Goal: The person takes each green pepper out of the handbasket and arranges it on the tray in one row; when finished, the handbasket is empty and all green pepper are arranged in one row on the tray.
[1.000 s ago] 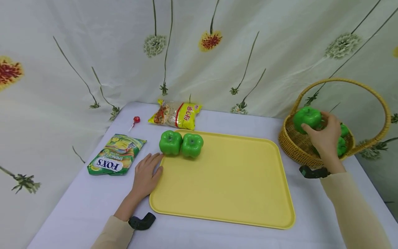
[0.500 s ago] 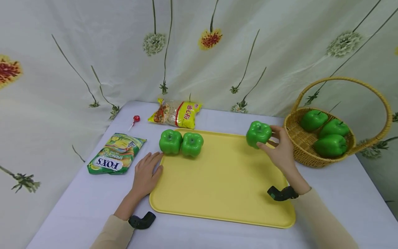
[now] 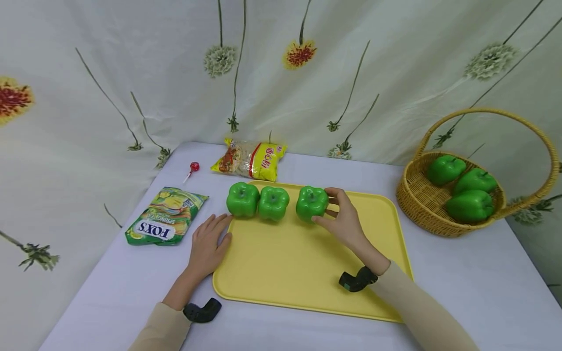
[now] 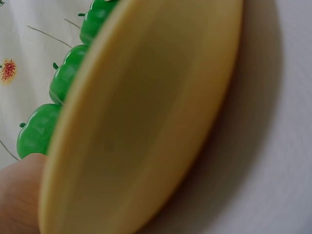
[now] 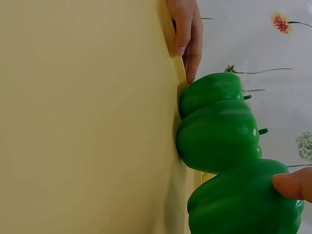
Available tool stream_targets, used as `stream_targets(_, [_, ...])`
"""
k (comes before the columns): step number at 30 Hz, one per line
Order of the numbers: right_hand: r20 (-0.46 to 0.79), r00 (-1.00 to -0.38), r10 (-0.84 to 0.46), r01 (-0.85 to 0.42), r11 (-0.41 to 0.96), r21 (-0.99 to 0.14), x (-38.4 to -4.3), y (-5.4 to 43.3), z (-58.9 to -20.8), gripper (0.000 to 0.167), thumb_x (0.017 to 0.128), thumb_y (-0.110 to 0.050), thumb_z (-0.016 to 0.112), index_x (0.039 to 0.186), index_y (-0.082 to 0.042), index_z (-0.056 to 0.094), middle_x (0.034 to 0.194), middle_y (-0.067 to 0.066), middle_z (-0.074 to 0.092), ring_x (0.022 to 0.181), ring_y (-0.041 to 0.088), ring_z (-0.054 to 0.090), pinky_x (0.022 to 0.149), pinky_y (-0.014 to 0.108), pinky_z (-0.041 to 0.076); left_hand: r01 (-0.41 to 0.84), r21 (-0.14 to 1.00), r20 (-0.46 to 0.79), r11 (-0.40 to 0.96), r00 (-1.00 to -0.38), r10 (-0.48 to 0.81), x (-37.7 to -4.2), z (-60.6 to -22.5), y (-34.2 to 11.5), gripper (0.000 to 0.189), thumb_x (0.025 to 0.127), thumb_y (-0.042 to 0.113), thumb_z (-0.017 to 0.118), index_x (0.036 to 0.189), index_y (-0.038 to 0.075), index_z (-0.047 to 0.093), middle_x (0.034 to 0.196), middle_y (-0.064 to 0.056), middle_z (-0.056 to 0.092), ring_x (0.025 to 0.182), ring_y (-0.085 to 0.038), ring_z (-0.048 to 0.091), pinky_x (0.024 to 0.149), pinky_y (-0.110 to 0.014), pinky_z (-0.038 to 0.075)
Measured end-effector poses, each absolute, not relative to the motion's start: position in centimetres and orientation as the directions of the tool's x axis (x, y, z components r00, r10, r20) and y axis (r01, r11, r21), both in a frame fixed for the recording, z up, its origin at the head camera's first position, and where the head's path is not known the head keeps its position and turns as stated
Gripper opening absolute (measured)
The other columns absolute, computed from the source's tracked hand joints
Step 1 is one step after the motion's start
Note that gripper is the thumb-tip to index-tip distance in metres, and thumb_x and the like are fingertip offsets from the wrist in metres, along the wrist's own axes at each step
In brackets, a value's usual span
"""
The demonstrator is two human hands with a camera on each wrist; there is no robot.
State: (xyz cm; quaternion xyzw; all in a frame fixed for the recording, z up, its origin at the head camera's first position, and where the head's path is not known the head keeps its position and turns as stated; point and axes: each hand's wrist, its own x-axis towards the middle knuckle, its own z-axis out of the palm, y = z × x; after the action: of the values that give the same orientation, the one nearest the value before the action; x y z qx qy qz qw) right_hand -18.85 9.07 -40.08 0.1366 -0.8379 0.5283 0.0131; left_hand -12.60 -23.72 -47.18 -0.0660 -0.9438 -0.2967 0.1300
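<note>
My right hand (image 3: 344, 222) grips a glossy green bell pepper (image 3: 311, 204) between thumb and fingers over the back of the yellow tray (image 3: 281, 273). Two more green bell peppers, a left one (image 3: 243, 200) and a right one (image 3: 273, 204), sit side by side in the tray's back left corner. A small gap parts them from the held pepper in the head view. In the right wrist view the thumb (image 5: 292, 184) presses on the held pepper (image 5: 243, 200). My left hand (image 3: 208, 246) rests with its fingers extended along the tray's left edge, fingertips near the left pepper.
A wicker basket (image 3: 421, 214) with a tall handle stands at the right, holding several green fruits or vegetables. Left of the tray lie a green FOX'S bag (image 3: 164, 217) and a red lollipop (image 3: 194, 166). Behind the tray is a yellow pasta packet (image 3: 250, 160).
My right hand has lifted the bell pepper out of the basket and carried it left across the tray, close to the two peppers there. The left hand has stayed in place.
</note>
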Motion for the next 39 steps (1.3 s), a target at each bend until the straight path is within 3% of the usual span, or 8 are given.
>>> stream_targets(8, [0.101,-0.96,-0.262,-0.197,0.369,-0.908,-19.2,8.0,-41.2,0.079,0.078,0.002,0.078,0.145,0.002,0.036,0.143,0.021,0.04,0.128,0.039,0.046,0.099,0.043,0.052,0.199,0.542,0.282,0.817,-0.958,0.047,-12.6,-47.2,-23.7,0.043,0.096,0.011,0.053,0.139,0.005,0.052,0.145,-0.022,0.048,0.141,-0.045,0.03,0.112,-0.065,0.018])
stream_targets(18, [0.117,-0.95,-0.291,-0.227,0.382,-0.896,-19.2,7.6,-41.4,0.081,0.079,0.003,0.077,0.148,0.002,0.033,0.142,0.022,0.04,0.129,0.039,0.046,0.099,0.041,0.052,0.211,0.538,0.306,0.816,-0.951,0.045,-12.6,-47.2,-23.6,0.043,0.096,0.01,0.052,0.138,0.004,0.052,0.144,-0.022,0.049,0.14,-0.046,0.032,0.11,-0.066,0.019])
stream_targets(31, [0.107,-0.935,-0.337,-0.25,0.417,-0.874,-19.3,7.9,-41.4,0.089,0.078,-0.003,0.079,0.151,0.0,0.028,0.145,0.023,0.037,0.131,0.039,0.045,0.1,0.043,0.051,0.193,0.543,0.26,0.817,-0.964,0.055,-12.6,-47.1,-23.6,0.045,0.097,0.012,0.052,0.141,0.005,0.05,0.146,-0.022,0.047,0.142,-0.045,0.029,0.113,-0.065,0.017])
stream_targets(39, [0.144,-0.925,-0.352,-0.315,0.496,-0.809,-18.3,10.1,-40.4,0.085,0.079,-0.013,0.081,0.149,-0.006,0.035,0.145,0.021,0.04,0.133,0.039,0.043,0.101,0.051,0.049,0.184,0.544,0.242,0.819,-0.969,0.057,-12.6,-47.0,-23.6,0.045,0.097,0.011,0.052,0.141,0.004,0.049,0.147,-0.022,0.045,0.142,-0.045,0.027,0.113,-0.066,0.016])
